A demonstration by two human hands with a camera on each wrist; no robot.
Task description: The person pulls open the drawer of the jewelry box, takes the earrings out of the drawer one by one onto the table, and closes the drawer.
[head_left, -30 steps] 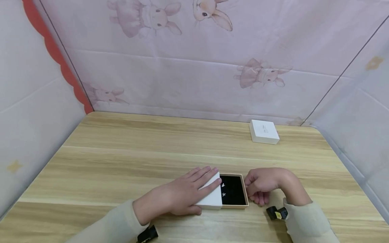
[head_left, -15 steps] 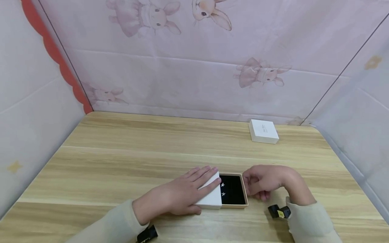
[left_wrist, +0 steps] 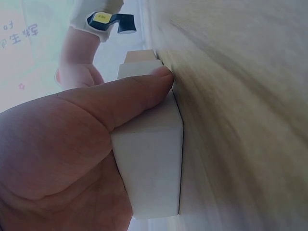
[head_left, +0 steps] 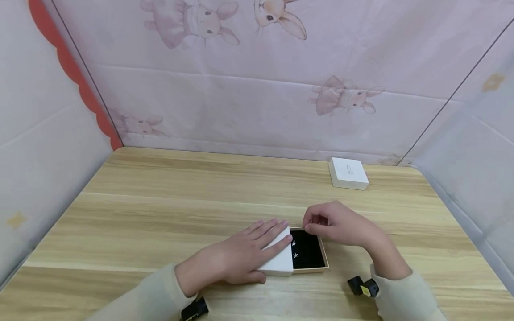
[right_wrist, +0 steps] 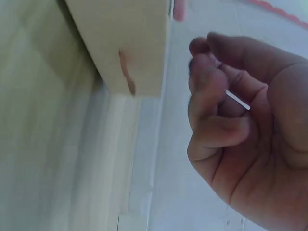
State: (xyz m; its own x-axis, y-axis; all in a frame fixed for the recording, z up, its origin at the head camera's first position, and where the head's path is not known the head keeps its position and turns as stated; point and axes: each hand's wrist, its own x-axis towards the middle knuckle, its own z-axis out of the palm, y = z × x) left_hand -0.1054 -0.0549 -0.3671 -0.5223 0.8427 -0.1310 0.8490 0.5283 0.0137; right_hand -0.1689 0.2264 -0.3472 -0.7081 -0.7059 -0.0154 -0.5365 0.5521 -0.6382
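A white box sleeve (head_left: 283,261) lies on the table beneath my left hand (head_left: 245,254), whose straight fingers spread over its top. In the left wrist view, the thumb (left_wrist: 139,94) presses along the sleeve's side. From the right end juts a tan-edged drawer (head_left: 325,254) lined with a black pad (head_left: 311,256). Two small star-shaped pieces of jewellery, probably earrings (head_left: 296,255), sit on that pad. My right hand (head_left: 337,223) is at the drawer's far right corner, fingers curled and nothing visible in them. A brown ribbon tab (right_wrist: 127,74) hangs from the drawer's end.
Another white box (head_left: 348,174), with small print on its lid, stands at the back right of the wooden table (head_left: 180,191). Rabbit-printed cloth (head_left: 241,107) rises behind the table, with pale side panels on left and right.
My right hand has left the drawer's right end and moved up and left to its far corner. The left hand, the sleeve and the drawer have hardly moved.
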